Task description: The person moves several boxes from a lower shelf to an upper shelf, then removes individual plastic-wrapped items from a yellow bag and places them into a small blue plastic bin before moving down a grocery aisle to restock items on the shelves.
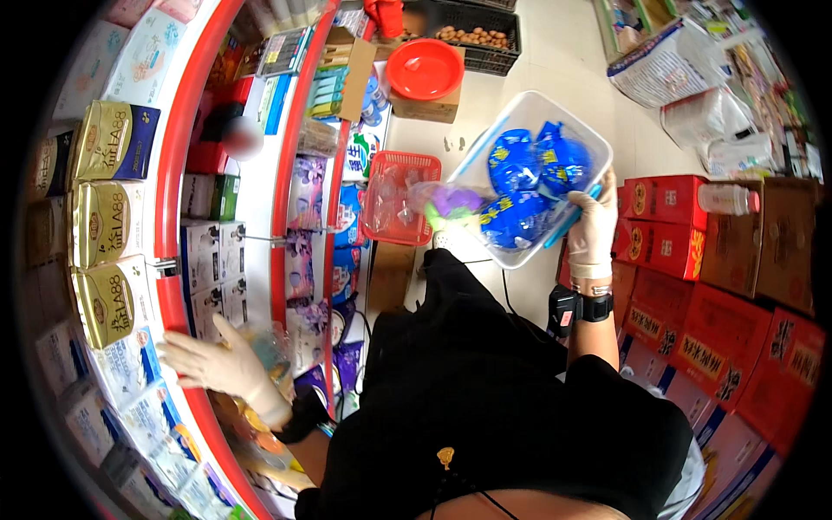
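My right hand point(593, 224), in a pale glove, grips the side of a translucent white plastic bin point(520, 107) with blue handles. Several blue plastic packets point(513, 162) bearing yellow writing lie inside. At the bin's left side is a clear bag with purple and green contents point(455, 205); whether it is in the bin or beyond it, I cannot tell. My left hand point(218, 364), also gloved, is spread with nothing in it, in front of the red shelf edge point(170, 214). Near it are packs of tissue point(127, 361) and gold-and-white packs point(107, 224).
A red plastic basket point(403, 195) holding clear items and a red basin point(426, 68) on a cardboard box stand along the left shelves. Black crates point(494, 39) with eggs are at the far end. Red cartons point(663, 227) are stacked on the right, with a white bottle point(728, 198) on top.
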`<state>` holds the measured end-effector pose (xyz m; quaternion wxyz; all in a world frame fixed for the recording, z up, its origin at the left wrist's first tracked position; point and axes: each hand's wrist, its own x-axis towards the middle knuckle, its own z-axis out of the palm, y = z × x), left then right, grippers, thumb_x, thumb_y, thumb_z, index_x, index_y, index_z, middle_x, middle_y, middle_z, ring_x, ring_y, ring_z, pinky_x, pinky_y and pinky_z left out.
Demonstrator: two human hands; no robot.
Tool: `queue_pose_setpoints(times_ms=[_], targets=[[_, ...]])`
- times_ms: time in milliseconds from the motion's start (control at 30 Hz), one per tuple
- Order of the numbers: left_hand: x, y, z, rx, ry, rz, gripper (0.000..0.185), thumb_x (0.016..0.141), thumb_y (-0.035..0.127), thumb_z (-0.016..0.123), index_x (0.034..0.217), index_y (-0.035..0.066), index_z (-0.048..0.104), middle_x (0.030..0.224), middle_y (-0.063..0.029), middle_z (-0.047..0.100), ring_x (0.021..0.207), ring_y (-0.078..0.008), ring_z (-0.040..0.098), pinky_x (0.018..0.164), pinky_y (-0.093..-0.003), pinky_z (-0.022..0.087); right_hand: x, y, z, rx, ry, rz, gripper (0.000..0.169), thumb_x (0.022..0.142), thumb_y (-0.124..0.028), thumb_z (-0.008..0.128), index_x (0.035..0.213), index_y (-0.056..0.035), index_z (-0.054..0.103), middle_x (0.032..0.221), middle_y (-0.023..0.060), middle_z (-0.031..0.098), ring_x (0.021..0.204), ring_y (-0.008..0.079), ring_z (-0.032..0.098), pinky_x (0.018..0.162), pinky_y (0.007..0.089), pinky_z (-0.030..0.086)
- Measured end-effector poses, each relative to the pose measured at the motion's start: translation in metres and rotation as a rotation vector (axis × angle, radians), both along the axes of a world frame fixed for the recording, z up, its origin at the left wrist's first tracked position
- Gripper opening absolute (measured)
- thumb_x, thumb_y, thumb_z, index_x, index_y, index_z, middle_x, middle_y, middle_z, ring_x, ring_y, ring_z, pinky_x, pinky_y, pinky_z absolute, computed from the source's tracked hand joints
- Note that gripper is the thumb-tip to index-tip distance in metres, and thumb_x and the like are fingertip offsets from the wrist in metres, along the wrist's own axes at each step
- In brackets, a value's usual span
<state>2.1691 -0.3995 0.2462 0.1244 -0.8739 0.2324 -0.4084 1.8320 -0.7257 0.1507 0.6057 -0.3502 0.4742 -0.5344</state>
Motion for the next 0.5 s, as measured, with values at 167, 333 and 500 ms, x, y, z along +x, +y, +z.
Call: queue_pose_setpoints(times_ms=[167, 333, 500], targets=[[0.004, -0.023, -0.003, 0.028, -0.097, 0.056, 0.076, 0.082, 0.051, 0.049, 0.135, 0.002, 0.024, 0.135, -0.0267, 0.028, 0.121, -0.0431, 0.032, 0.093, -0.0611, 0.027, -0.049, -0.038, -0.013, -0.100, 0.103, -0.104, 0.068, 0.062, 0.021, 0.044, 0.125, -0.0026, 0.036, 0.111, 0.0110, 0.050, 0.091, 0.0190, 0.055, 0.076, 0.0263, 0.050], [0.011, -0.039, 0.002, 0.020, -0.125, 0.070, 0.081, 0.079, 0.048, 0.054, 0.136, 0.002, 0.020, 0.136, -0.0240, 0.028, 0.122, -0.0403, 0.033, 0.090, -0.0618, 0.029, -0.092, -0.044, -0.018, -0.065, 0.106, -0.179, 0.066, 0.062, 0.021, 0.041, 0.123, -0.0033, 0.038, 0.110, 0.0110, 0.051, 0.093, 0.0203, 0.054, 0.079, 0.0284, 0.049], [0.019, -0.039, -0.004, -0.089, -0.159, 0.072, 0.083, 0.074, 0.050, 0.060, 0.131, 0.000, 0.029, 0.123, -0.0211, 0.039, 0.114, -0.0378, 0.037, 0.091, -0.0620, 0.025, -0.123, -0.034, -0.017, 0.051, 0.164, -0.192, 0.071, 0.060, 0.020, 0.044, 0.126, -0.0016, 0.035, 0.116, 0.0126, 0.047, 0.101, 0.0242, 0.050, 0.089, 0.0333, 0.042]])
